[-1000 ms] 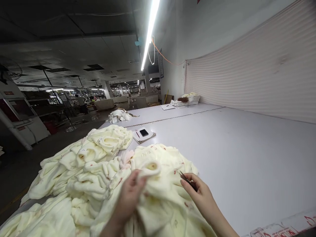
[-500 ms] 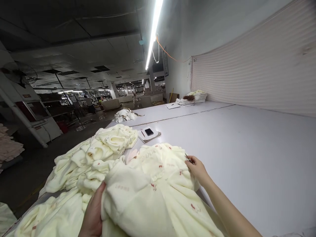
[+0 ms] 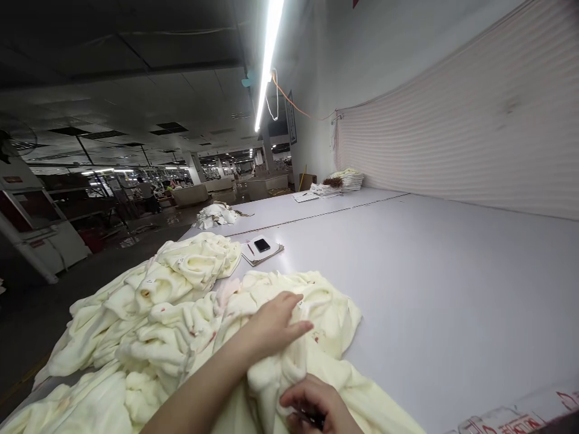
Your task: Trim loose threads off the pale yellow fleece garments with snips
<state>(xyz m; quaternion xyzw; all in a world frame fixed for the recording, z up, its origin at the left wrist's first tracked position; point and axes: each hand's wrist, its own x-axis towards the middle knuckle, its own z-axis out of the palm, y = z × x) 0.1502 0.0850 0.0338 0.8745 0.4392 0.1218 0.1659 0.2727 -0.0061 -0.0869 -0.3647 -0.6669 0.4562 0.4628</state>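
Note:
A pale yellow fleece garment with small red prints lies bunched on the table in front of me. My left hand reaches across it, thumb and fingers apart, close over the cloth by a small white label. Lower down, my right hand is curled at a fold of the same garment. Something dark, which looks like thread snips, sits in its palm, mostly hidden by the fingers. Whether those fingers also pinch the fold I cannot tell.
More pale yellow garments are heaped along the left side. Beyond them a phone and a pen rest on a stack of card sheets. White cloth pieces and paper stacks lie farther back on the table.
My left hand has moved from the garment's left edge up across it. My right hand has come down and inward from the right edge. The garment is now turned and more bunched.

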